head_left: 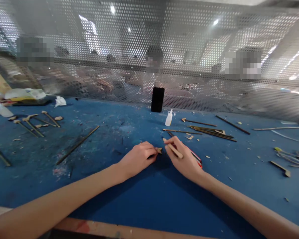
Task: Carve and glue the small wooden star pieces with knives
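Note:
My left hand [140, 158] pinches a small light-brown wooden piece [159, 150] with a notched end, low over the blue table. Just right of it, my right hand [183, 159] is closed around a short pale wooden stick [176, 151], which slants across the fingers. A red-and-black utility knife [197, 159] lies partly hidden behind the right hand. Beyond the hands stands a small white squeeze bottle [168, 118] with a pointed nozzle. Thin dark sticks [212, 131] lie bunched to the right of the bottle.
A black phone [157, 99] leans upright against the perforated metal screen [129, 76]. Several sticks with wooden heads [31, 126] lie at the left, and one long stick [77, 145] nearer. Cords [291, 156] and a small angled piece [281, 168] are at the right. Wood scraps are scattered about.

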Demonstrator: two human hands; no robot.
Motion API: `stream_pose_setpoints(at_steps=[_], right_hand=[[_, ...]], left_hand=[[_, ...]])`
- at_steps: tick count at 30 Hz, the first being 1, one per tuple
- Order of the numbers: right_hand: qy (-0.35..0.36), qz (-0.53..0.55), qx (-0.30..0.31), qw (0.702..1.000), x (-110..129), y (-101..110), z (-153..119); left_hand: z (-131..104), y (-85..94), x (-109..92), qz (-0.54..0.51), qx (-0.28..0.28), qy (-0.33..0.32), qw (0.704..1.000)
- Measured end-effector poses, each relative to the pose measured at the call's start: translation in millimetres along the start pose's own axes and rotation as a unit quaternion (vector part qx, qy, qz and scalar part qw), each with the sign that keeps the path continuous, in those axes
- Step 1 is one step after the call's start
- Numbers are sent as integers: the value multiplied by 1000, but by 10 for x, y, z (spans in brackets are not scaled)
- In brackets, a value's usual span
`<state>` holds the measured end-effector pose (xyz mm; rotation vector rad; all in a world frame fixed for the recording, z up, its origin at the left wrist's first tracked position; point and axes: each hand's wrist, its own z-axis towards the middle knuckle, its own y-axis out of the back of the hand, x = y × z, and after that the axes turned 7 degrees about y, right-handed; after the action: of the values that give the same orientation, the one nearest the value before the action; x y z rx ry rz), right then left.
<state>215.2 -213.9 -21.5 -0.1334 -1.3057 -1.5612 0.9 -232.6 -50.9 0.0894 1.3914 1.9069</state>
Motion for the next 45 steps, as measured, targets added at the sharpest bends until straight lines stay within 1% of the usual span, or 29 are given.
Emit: stream_pose_setpoints(at_steps=[1,3,5,7,9,11,13,16,18,20,22,24,25,26,27,28,29,31,33,37,42,45], right_hand=[[-10,-2,-13,1000,19,29,-6],[-22,2,-19,1000,50,91,-33],[-28,15,-3,999,67,140,-69],[-34,25,26,999,64,162,-103],[-52,18,49,997,43,161,-125],[-76,5,51,996,9,149,-134],[-96,18,53,994,-27,136,-137],[-104,62,71,990,-61,129,-146],[-95,64,78,990,-72,135,-148],[-70,51,65,994,-76,155,-123],[-37,48,27,998,-66,188,-53],[-28,76,-8,997,-25,222,73],[-43,108,-12,993,10,233,153],[-71,164,-6,984,52,235,239],[-96,244,-7,965,99,227,325],[-119,328,-2,937,145,209,406],[-137,389,-2,911,186,180,479],[-153,436,2,887,243,105,584],[-161,448,5,879,257,27,628],[-165,464,0,870,210,-62,606],[-146,459,-13,876,188,-130,589],[-136,452,-11,881,193,-182,582]], left_hand=[[-6,1,1,1,-2,0,1000],[-14,6,3,1,-8,0,1000],[-17,10,9,-2,-13,2,1000],[-15,13,20,-6,-15,4,1000],[-12,14,30,-12,-13,5,1000],[-7,19,37,-17,-8,5,1000],[-2,29,38,-21,-3,5,1000],[5,43,36,-23,2,5,1000],[5,48,40,-28,6,8,1000],[0,47,50,-39,8,14,999],[-7,46,64,-59,13,19,998],[-14,47,78,-85,15,29,996],[-16,48,84,-99,15,36,994],[-18,49,89,-113,15,42,993],[-18,49,93,-124,15,48,991],[-17,48,97,-132,15,53,990],[-16,46,101,-136,12,55,989],[-12,39,109,-135,-3,59,989],[-7,34,114,-126,-14,62,990],[1,39,113,-113,-5,59,992],[5,51,105,-97,-16,47,994],[0,59,104,-91,-7,50,995]])
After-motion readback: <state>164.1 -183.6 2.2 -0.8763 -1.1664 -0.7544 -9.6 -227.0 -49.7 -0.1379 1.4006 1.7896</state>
